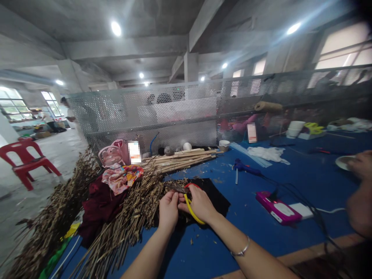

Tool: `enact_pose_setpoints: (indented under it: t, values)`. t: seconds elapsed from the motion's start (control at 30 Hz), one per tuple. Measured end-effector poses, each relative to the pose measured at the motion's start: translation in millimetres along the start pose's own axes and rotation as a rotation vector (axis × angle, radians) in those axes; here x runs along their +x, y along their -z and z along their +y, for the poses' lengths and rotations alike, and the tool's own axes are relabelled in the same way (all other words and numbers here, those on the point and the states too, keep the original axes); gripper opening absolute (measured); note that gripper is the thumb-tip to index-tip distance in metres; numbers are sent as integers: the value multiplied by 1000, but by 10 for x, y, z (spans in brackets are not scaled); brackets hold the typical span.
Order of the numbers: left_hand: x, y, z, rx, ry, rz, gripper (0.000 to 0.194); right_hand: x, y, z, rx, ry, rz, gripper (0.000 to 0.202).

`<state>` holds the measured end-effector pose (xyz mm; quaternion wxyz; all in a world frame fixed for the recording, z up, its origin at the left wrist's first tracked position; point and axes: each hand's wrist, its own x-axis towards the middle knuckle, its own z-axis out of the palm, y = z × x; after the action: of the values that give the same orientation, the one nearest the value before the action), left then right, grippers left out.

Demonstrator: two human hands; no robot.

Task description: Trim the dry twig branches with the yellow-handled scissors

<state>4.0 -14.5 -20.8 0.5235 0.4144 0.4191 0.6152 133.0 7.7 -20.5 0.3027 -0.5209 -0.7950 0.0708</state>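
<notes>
Bare forearms point(232, 236) extend beside dried stems point(116, 240), right hand point(202, 203) gripping scissors point(190, 210).

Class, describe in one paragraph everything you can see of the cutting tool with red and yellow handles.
The cutting tool with red and yellow handles has a dark, metal-looking working end pointing left, and curved, smooth, plastic-looking handles: red above, yellow bowed below. The bare right hand wraps the handles, hiding parts of them. The bare left hand is close to the working end; whether it touches is unclear. The tool is held above the black cloth. Whether its blades are open cannot be told.
</notes>
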Motion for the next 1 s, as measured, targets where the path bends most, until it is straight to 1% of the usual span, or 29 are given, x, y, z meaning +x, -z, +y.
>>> enact_pose_setpoints:
  t: [0.1,0.17,0.27,0.4,0.57,0.8,1.0]
  values:
    - [-11,-10,20,30,-19,-16,20,-1,12,-11,15,-4,-6,50]
    - [-14,-10,30,66,-27,-17,21,-4,24,-19,34,-22,-32,49]
    - [-9,-5,38,124,-45,6,22,-11,35,-29,34,-74,-73,49]
    - [-2,0,48,165,-45,40,23,-14,34,-31,-29,-120,-110,50]
    - [6,18,44,174,-34,69,23,-7,31,-24,-80,-141,-137,53]
    - [46,64,-48,148,-17,64,29,2,5,10,-91,-169,-165,52]
    - [70,83,-101,117,-24,60,29,24,-5,31,-117,-164,-137,51]
